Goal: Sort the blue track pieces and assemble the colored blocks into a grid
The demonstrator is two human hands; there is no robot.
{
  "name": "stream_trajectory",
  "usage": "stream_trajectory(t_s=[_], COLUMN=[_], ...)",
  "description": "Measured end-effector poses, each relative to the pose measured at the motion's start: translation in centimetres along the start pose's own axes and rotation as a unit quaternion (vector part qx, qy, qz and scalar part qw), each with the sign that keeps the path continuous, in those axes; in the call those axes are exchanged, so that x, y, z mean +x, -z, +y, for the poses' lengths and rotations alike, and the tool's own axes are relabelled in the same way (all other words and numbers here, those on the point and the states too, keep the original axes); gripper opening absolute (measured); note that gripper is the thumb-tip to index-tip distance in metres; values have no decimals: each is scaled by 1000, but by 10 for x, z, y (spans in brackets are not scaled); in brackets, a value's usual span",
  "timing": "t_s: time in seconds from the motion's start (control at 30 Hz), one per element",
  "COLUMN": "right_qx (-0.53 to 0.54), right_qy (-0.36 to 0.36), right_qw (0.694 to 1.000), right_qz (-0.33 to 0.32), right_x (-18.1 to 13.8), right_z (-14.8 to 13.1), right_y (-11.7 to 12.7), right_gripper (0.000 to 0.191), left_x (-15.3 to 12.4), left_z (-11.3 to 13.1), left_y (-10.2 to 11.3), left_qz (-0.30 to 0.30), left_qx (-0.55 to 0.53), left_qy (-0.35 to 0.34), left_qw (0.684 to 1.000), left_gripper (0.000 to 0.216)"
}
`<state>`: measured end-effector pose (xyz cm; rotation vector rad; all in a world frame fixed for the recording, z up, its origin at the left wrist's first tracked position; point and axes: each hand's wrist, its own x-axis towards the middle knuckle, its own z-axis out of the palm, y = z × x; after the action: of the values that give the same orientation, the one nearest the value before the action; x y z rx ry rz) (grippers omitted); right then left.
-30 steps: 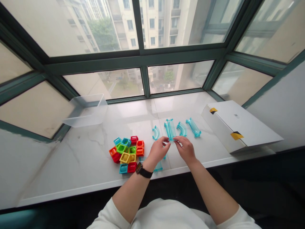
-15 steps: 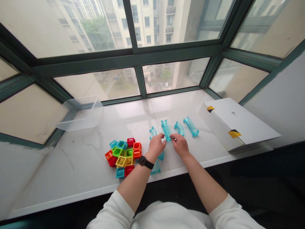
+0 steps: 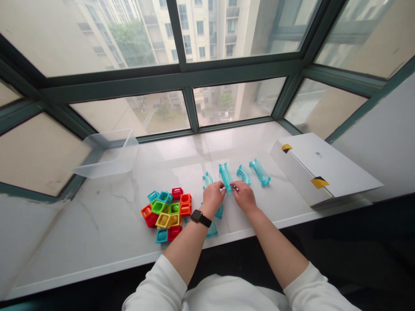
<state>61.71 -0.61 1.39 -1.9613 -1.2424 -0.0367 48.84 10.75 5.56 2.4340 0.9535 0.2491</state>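
Note:
Both hands meet over a white marble sill (image 3: pixel 113 224). My left hand (image 3: pixel 213 196), with a black watch on its wrist, and my right hand (image 3: pixel 244 196) pinch the near end of a straight clear-blue track piece (image 3: pixel 225 175). A curved blue piece (image 3: pixel 207 178) lies just left of it. Another curved piece (image 3: pixel 244 173) and a straight one (image 3: pixel 260 172) lie to the right. More blue pieces (image 3: pixel 214 224) show partly under my left wrist. A heap of coloured square blocks (image 3: pixel 166 210) sits left of my left hand.
A clear plastic tub (image 3: pixel 108 152) stands at the back left of the sill by the window. A white cardboard box (image 3: pixel 319 168) with yellow tape lies at the right. Window frames close off the back; the sill's front edge runs just below my wrists.
Both hands have moved slightly forward and down onto the straight blue piece's near end. The view has shifted a little; the other pieces lie as before.

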Motion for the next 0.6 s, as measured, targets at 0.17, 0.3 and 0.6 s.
stream_trajectory(t_s=[0.17,0.3,0.6], right_qx=[1,9,16], right_qy=[6,8,14], right_qw=[1000,1000,1000], right_qz=[-6,-5,-18], right_x=[0,1,3], right_z=[-1,-1,-2], right_y=[1,1,4], right_gripper=[24,25,26], left_x=[-1,-1,-1], left_z=[2,3,4], left_y=[-2,-1,-1], left_qz=[1,2,1], left_qx=[1,3,16], left_qy=[-4,-6,-16], left_qw=[1000,1000,1000], left_gripper=[13,12,14])
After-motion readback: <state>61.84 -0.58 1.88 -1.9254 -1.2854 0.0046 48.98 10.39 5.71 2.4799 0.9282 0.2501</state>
